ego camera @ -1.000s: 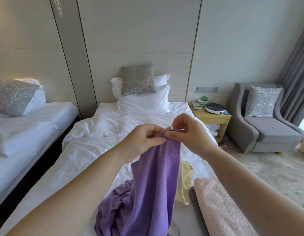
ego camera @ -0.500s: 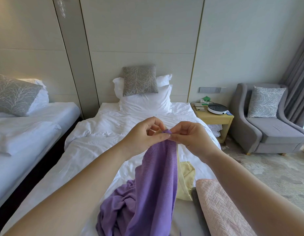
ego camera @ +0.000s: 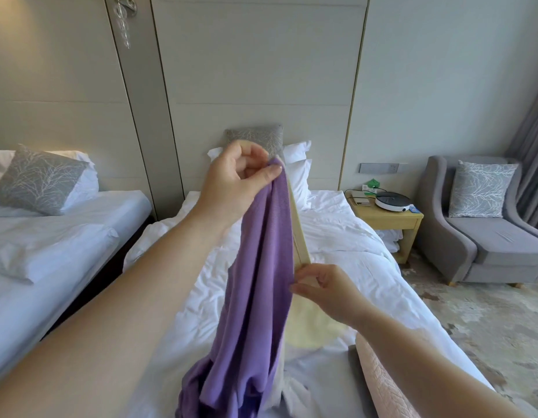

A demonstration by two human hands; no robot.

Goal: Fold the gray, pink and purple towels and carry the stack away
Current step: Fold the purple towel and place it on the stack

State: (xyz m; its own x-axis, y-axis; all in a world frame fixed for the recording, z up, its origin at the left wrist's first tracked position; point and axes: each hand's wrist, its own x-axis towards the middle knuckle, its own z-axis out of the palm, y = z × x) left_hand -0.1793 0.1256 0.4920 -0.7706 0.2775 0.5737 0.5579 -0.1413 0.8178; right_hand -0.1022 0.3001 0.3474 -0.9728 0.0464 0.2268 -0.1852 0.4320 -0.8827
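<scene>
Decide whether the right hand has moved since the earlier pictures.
Yes. The right hand has slid down the purple towel edge, farther below the gray cushion behind, while the left hand pinches the top corner.

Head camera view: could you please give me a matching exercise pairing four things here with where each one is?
Things:
1. purple towel
2. pink towel
3. white round device
4. gray curtain

Places:
a. behind the armchair
b. on the nightstand
c. lying on the bed, lower right
d. hanging from the left hand

Pairs: 1-d, 2-c, 3-b, 4-a.
</scene>
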